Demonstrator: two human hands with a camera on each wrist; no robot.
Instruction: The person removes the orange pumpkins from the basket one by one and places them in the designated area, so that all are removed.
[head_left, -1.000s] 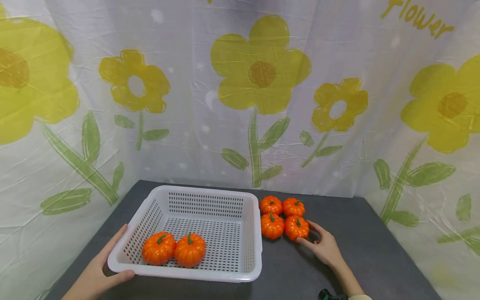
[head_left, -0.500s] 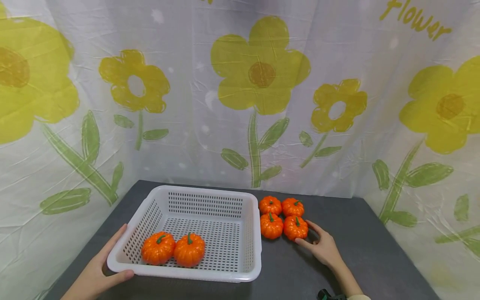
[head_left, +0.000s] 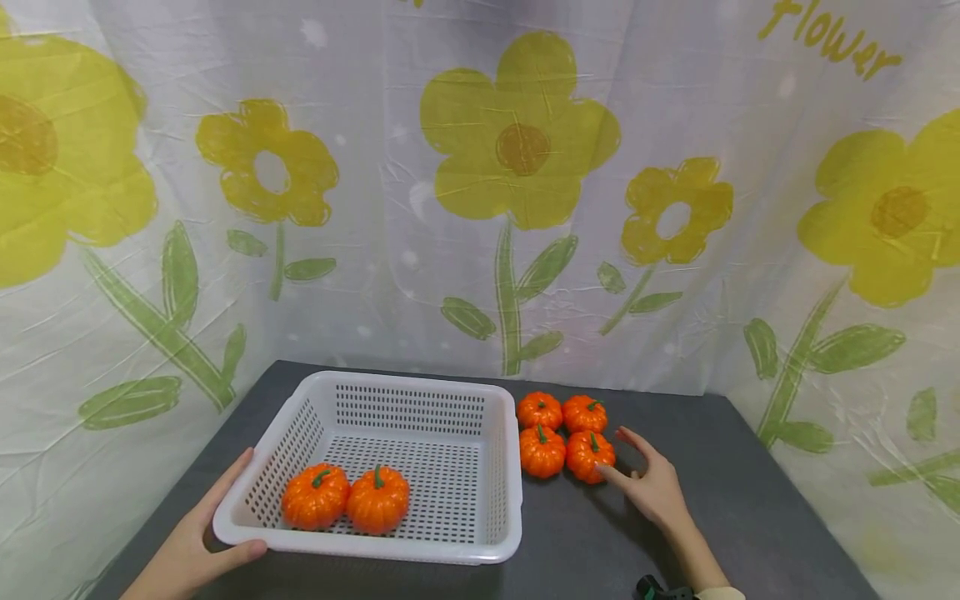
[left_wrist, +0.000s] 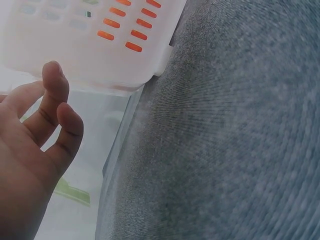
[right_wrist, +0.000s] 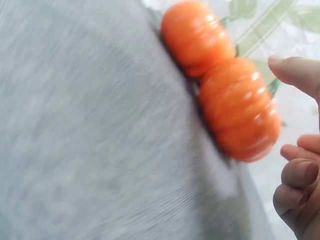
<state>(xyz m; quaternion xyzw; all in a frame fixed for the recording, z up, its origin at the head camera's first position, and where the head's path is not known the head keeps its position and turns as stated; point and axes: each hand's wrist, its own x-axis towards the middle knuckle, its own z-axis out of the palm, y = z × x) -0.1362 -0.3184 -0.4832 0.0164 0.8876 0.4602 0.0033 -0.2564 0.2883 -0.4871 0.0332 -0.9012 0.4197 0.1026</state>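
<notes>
A white perforated plastic basket stands on the dark table, holding two orange pumpkins with green stems, a left one and a right one. My left hand holds the basket's near left corner, thumb at the front rim and a finger along the left side. In the left wrist view, other fingertips curl free below the basket wall. Right of the basket, several more pumpkins sit clustered. Beside the nearest right pumpkin, my right hand has thumb and fingers spread, gripping nothing; whether the thumb touches it I cannot tell.
The cluster's other pumpkins are a front left one, a back left one and a back right one, close to the basket's right wall. A flower-printed curtain encloses the table at the back and sides.
My right hand has loosened from the nearest right pumpkin, its fingers lifting and spreading slightly away to the right. The left hand, basket and pumpkins stay in place.
</notes>
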